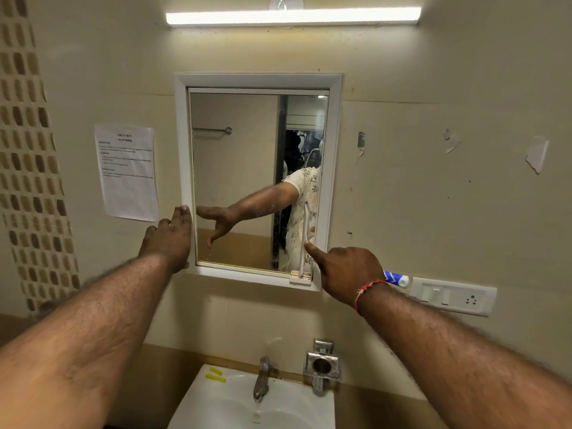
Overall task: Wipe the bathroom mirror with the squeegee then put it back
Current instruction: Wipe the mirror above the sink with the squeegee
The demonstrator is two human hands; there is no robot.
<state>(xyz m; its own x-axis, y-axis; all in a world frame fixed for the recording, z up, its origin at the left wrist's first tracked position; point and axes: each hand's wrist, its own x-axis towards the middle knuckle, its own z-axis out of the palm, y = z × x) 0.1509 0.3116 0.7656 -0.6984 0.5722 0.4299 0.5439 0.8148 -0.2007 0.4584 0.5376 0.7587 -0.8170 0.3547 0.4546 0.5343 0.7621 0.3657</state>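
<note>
Left hand (168, 239) lying flat, fingers apart, on mirror (241, 181) frame's left edge. Right hand (346, 270) gripping squeegee (302, 243), blade standing upright along glass's right edge; blue handle mostly hidden behind fist. Glass between staying open.

The right hand (348, 274) covers most of the squeegee (396, 278); the notice (127, 171) print is too blurred to read

Bare hairy forearms; red thread bracelet (368, 291) on right wrist.
</note>
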